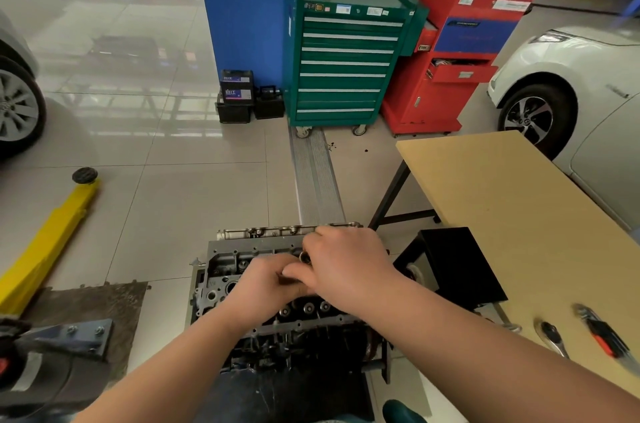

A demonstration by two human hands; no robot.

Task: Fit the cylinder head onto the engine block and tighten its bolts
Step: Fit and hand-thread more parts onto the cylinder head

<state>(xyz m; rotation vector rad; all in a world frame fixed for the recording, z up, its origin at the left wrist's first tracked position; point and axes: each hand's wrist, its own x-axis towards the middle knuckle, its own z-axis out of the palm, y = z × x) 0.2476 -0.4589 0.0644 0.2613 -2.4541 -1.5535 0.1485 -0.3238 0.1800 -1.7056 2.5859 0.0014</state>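
A: Centre, near: cylinder head (235, 279) seated on engine block (294, 350), both on a stand low in the scene. Valve gear exposed at near edge.

B: Hands?

A: Left hand (268, 287) and right hand (346, 267) pressed close together over the head's middle, fingers curled. Small round metal part (305, 257), probably a socket or bolt head, visible at the right hand's fingertips and apparently pinched there. Left hand's hold: curled round something beneath, cannot tell what.

B: Stage?

A: Judged as head already placed; bolt being started or run down by hand. Tightening not yet shown as done.

B: Surroundings?

A: Right, near: wooden table (512, 201), carrying ratchet (550, 336) and red-handled tool (602, 336). Between table and engine: black box (457, 263). Far centre: green tool cabinet (343, 52), red cabinet (460, 52) to its right, batteries (239, 93) to its left. Left: yellow lift arm (48, 242). White car (568, 76) far right.

B: Hazards from here?

A: Cross-threading, if bolt enters tilted under crowded fingers. Dropped bolt or socket into open cavities of the head, if pinch slips. Uneven clamping and a warped gasket seal, if bolts tightened out of sequence. Ratchet well apart from hands, so a reach across, with risk of nudging the loose part.
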